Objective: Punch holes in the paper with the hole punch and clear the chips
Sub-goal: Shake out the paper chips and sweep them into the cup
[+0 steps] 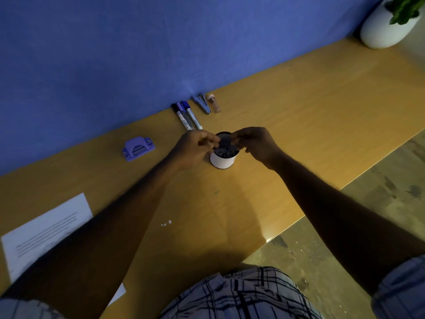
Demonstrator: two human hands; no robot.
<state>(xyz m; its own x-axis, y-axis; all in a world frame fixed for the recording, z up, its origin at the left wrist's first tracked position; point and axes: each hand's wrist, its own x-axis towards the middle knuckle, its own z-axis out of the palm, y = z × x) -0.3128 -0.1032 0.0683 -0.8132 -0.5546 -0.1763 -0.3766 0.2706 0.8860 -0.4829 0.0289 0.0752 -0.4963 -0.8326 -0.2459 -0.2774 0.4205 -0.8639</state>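
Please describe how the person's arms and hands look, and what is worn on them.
Both forearms are bare, with no watch, ring or glove visible. The left hand and right hand are bare too. A short grey-blue sleeve shows at the right upper arm, and a similar sleeve edge at the lower left corner.

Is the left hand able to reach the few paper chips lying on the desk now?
Probably yes, once it lets go. The left hand is busy with the right hand holding a small dark piece over the white cup. The paper chips lie in the open beside the left forearm, with nothing covering them.
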